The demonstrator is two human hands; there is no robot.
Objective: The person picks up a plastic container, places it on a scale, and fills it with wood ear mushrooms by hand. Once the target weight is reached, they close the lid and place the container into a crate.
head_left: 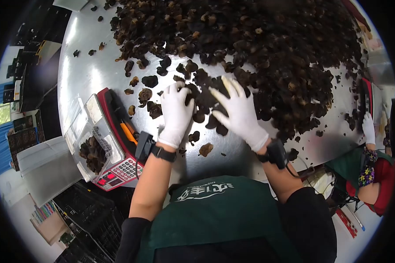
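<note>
Dark brown, curled fungus-like pieces lie in a large heap on the shiny metal table. Both my hands wear white gloves and rest at the heap's near edge. My left hand has its fingers bent and touches loose dark pieces, with its thumb apart from the fingers. To its right, my right hand is spread over more pieces, its fingers apart. A few dark pieces lie between the two hands. Neither hand visibly grips a piece.
At left, a red and white scale carries a clear tray with dark pieces and stands beside an orange-handled tool. Another person's gloved hand is at the far right, near a second scale. Black crates stand lower left.
</note>
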